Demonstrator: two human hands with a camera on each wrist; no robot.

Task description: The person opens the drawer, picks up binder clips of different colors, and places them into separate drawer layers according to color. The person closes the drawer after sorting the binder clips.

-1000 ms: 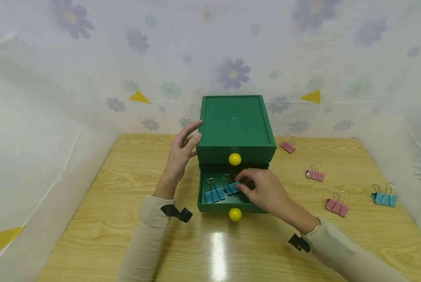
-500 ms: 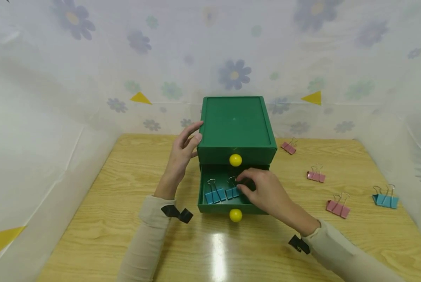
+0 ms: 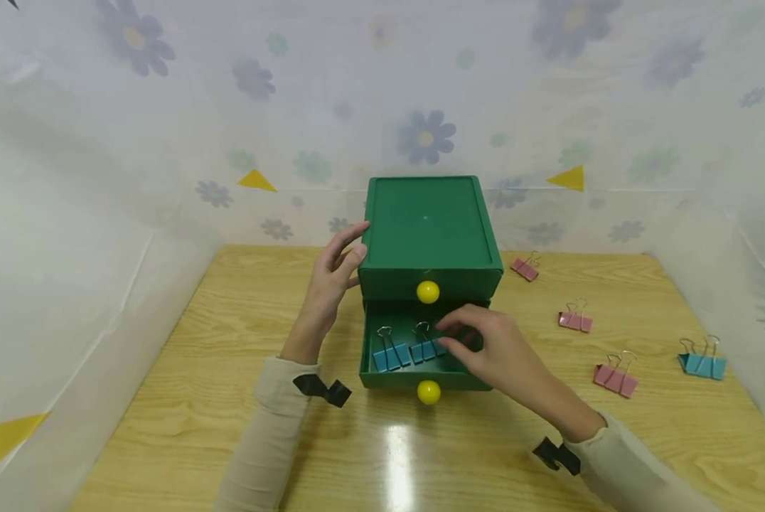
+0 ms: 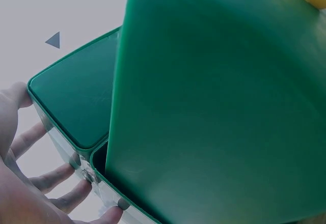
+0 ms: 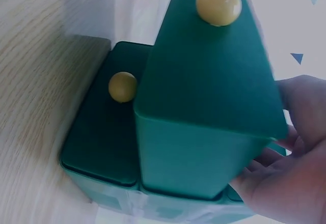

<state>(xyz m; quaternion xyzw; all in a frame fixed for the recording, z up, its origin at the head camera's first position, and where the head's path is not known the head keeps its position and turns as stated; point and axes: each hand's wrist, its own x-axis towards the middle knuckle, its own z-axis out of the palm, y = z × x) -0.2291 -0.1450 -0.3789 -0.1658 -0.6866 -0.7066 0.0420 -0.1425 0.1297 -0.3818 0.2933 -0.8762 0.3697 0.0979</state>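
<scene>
On the wooden table [image 3: 229, 427] stands a green drawer box [image 3: 429, 227], its lower drawer [image 3: 382, 373] pulled out toward the person and its upper drawer closed behind a yellow knob [image 3: 428, 291]. At the box's left side the left hand [image 3: 327, 288] rests with fairly straight fingers against the upper corner, gripping nothing. Over the open drawer the right hand [image 3: 494, 348] hangs with loosely bent fingers, its fingertips just beside the nearer of 2 blue binder clips [image 3: 426, 348]; I cannot tell whether they touch. The other blue clip [image 3: 389, 353] lies left of it. Out on the table to the right lie 3 pink clips [image 3: 615, 377] and 1 more blue clip [image 3: 702, 363], well apart.
</scene>
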